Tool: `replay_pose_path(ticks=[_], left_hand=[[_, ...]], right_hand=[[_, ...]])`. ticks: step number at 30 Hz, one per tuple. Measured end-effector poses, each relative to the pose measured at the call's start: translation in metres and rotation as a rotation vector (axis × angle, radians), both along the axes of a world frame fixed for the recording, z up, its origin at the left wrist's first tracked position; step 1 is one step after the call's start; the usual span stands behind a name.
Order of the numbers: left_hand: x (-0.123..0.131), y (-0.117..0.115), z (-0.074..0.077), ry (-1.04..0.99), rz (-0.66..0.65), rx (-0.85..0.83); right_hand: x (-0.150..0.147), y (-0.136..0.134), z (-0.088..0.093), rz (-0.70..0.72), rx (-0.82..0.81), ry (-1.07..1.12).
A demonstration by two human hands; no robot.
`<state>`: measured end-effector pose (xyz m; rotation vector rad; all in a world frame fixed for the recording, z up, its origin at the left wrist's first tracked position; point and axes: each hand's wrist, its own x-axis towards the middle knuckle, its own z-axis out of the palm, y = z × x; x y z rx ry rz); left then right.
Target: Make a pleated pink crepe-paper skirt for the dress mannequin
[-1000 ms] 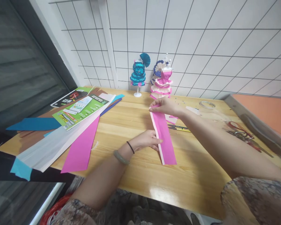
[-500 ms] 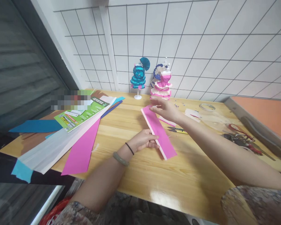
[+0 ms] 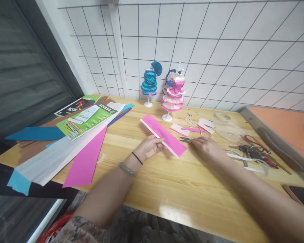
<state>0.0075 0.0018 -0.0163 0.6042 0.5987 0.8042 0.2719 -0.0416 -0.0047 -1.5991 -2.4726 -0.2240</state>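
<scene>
The left hand pinches the white-edged pink strip, thumb on top; its near end lies between the 2 hands. Beside it, snips point leftward from the right hand, which has left the strip: fingers bent, grip unclear. 1 hand now supports the strip.

The worktop has passing room in front; the held pink paper and pink-dressed doll block the way behind.
</scene>
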Motion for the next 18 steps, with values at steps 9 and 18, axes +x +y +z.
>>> replay_pose_path(ticks=[9,18], left_hand=[[-0.002,-0.001,0.007,-0.032,0.146,0.087],[-0.004,-0.001,0.010,-0.063,0.188,0.093]], right_hand=[[-0.007,-0.006,0.004,-0.230,-0.043,0.272],[-0.056,-0.028,0.008,-0.268,-0.723,1.478]])
